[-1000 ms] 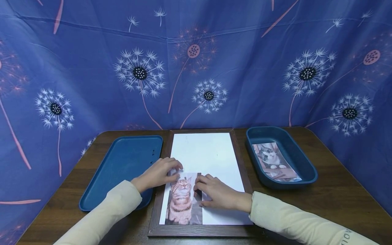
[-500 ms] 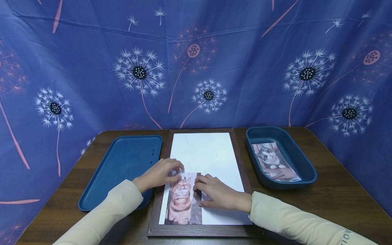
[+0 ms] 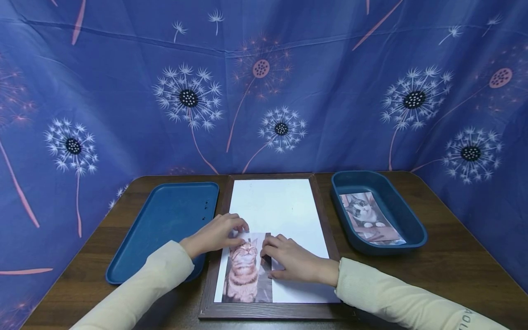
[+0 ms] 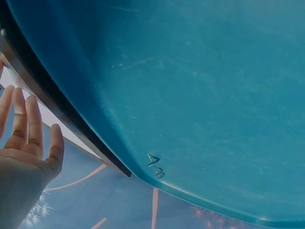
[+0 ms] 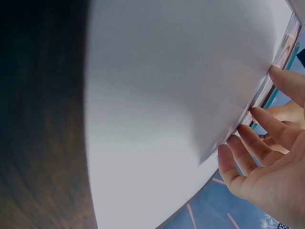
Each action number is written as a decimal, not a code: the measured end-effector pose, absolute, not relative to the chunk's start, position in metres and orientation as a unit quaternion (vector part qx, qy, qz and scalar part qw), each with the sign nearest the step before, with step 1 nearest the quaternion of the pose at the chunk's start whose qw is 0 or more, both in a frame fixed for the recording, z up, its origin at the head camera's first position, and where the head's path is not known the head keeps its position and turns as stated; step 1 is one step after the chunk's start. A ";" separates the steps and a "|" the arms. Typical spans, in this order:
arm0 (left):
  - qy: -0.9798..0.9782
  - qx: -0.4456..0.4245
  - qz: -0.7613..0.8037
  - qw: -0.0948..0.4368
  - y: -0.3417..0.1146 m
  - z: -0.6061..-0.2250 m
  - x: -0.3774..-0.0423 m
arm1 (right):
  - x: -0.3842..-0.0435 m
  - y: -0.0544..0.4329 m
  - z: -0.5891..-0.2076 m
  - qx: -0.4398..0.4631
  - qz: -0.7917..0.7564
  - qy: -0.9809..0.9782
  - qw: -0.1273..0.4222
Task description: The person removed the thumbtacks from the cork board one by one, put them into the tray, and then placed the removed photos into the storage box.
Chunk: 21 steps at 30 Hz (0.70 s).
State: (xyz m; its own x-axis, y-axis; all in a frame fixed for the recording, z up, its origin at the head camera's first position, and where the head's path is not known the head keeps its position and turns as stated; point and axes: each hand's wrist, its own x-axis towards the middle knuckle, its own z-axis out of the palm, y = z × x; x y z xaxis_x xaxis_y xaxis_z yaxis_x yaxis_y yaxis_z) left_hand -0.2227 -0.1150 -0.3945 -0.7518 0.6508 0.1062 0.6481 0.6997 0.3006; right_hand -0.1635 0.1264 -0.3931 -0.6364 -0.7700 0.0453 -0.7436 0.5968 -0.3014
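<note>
A photo of an orange cat (image 3: 243,277) lies in the lower left of a white board (image 3: 274,206) with a dark wooden frame (image 3: 272,310). My left hand (image 3: 217,233) is at the photo's top left corner, fingers bent and fingertips down at its top edge. In the left wrist view this left hand (image 4: 28,148) shows relaxed, spread fingers. My right hand (image 3: 294,260) rests its fingertips on the photo's right side, thumb apart. The right wrist view shows the right hand (image 5: 267,143) with its fingertips along the photo's edge. Neither hand grips anything.
To the left is a shallow blue tray (image 3: 165,229) holding a few small metal pieces (image 4: 155,167). A deeper blue bin (image 3: 393,201) at right contains a photo of a grey-and-white cat (image 3: 365,213) on top of another sheet. A dandelion-print cloth (image 3: 330,91) hangs behind the wooden table (image 3: 453,247).
My left hand has shifted very slightly to the right along the photo's top edge. My right hand and the photo look almost the same.
</note>
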 end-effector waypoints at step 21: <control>0.923 0.342 0.173 0.036 -0.112 -0.393 -0.222 | -0.167 0.131 -0.387 -0.409 -0.160 0.898 0.034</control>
